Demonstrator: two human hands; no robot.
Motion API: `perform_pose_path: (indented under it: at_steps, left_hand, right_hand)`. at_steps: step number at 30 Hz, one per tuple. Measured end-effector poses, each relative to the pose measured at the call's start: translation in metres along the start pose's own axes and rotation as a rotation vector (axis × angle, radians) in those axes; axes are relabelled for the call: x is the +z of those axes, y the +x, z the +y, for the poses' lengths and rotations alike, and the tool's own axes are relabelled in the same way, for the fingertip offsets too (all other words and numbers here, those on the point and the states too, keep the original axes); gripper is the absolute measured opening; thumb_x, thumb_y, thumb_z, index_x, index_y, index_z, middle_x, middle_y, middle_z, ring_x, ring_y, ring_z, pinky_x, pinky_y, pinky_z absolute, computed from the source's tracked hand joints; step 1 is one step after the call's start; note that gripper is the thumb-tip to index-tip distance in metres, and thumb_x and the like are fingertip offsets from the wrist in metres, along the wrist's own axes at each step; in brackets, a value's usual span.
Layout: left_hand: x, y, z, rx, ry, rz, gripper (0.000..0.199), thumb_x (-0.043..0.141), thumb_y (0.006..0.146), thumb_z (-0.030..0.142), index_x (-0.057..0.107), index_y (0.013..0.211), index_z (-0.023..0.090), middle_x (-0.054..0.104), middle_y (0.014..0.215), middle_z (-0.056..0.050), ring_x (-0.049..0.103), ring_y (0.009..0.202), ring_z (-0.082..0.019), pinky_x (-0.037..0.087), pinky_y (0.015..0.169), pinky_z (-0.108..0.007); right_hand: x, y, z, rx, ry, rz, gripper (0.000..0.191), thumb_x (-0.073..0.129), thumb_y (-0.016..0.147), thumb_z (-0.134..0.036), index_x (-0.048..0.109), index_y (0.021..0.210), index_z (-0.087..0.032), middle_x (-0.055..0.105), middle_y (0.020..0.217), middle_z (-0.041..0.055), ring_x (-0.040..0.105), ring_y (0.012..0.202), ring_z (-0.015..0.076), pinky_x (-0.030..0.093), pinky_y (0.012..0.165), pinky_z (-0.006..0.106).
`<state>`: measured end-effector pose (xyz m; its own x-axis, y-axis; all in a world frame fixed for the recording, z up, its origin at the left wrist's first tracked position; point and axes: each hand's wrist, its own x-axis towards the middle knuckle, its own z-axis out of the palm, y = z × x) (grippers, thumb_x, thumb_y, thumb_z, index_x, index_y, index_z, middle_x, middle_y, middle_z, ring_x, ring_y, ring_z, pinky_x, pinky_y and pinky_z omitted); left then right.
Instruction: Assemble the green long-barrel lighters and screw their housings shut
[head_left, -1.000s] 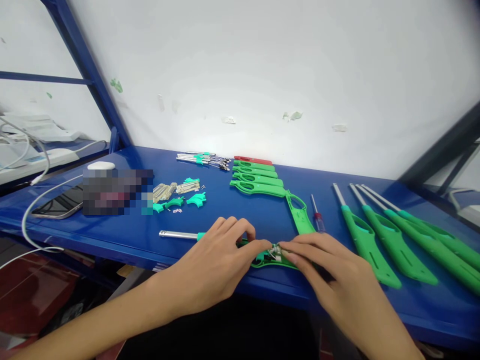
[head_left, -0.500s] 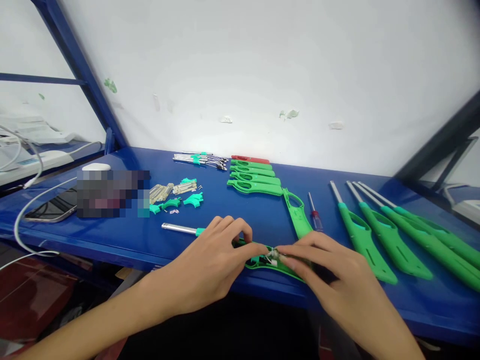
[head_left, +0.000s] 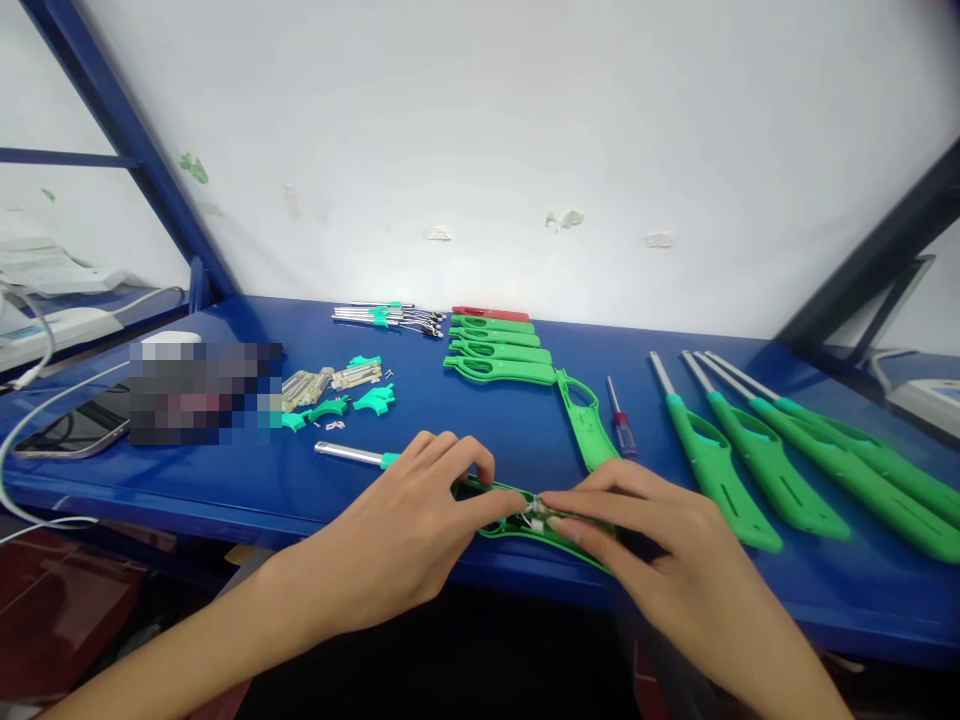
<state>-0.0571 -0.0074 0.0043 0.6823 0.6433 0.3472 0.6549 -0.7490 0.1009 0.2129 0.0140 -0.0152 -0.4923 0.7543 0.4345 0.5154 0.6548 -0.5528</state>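
An open green lighter half shell (head_left: 504,530) lies at the table's front edge, its metal tube (head_left: 349,453) pointing left. My left hand (head_left: 424,520) is closed on the shell's tube end, with thumb and forefinger at the parts inside. My right hand (head_left: 667,530) pinches a small translucent fuel tank (head_left: 535,508) over the shell's cavity. Its fingers hide most of the tank. Thin wires and a white piece show between the two hands. Just beyond my right hand is a loose green half shell (head_left: 585,420), and a screwdriver (head_left: 622,425) lies to its right.
Several assembled green lighters (head_left: 720,470) lie at the right. Green half shells (head_left: 499,370) and a red one (head_left: 491,313) are lined up near the wall, beside metal tubes with wires (head_left: 382,318). Fuel tanks (head_left: 304,388), triggers (head_left: 375,398) and a phone (head_left: 75,420) are at left.
The view has shifted slightly, so the table things sit a little further left. Both hands keep their hold over the shell, with only slight finger movement at the tank.
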Motion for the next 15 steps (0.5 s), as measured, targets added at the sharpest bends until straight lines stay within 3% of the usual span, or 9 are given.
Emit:
perform_pose_path:
  at_steps: [15]
  left_hand:
    - [0.0022,-0.0001,-0.0016,0.013,0.003,0.009,0.05,0.043,0.102,-0.003,0.062,0.138,0.025,0.056,0.118,-0.011,0.051,0.101,-0.026,0.039,0.087,-0.039]
  right_hand:
    - [0.0011,0.0006,-0.0028,-0.034,-0.011,0.039,0.019,0.068,0.104,-0.028,0.085,0.113,-0.033,0.078,0.105,0.0019,0.076,0.09,0.0168,0.063,0.078,0.026]
